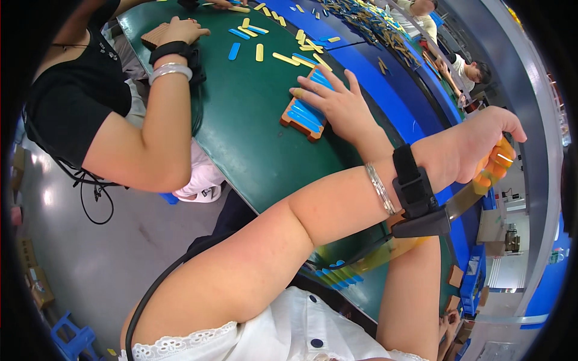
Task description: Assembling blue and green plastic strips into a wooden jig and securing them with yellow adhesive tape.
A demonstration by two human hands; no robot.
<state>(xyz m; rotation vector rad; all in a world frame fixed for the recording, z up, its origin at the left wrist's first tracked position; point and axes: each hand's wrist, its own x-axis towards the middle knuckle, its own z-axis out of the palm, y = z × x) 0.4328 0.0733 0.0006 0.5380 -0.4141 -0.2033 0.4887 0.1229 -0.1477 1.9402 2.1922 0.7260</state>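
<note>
My left arm crosses over my right. The fingers of my left hand (469,144) are curled round one end of a translucent yellow strip, tape or film (466,201); they look orange through it. The strip runs down behind my wrist toward several blue sticks (340,275) with rounded ends, tinted where it overlaps them. My right hand (343,105) lies with fingers spread over a grooved wooden block (313,133), its fingertips on the blue sticks (304,117) laid side by side there. A dark strapped device (415,192) on my left wrist hides part of the strip.
Loose yellow (259,53) and blue sticks (234,51) lie on the green table (241,120). Beyond runs a blue belt (385,90) with a heap of sticks (373,27). At left, a co-worker's hand (183,30) rests on another wooden block (155,36). Blue bins (472,277) stand at right.
</note>
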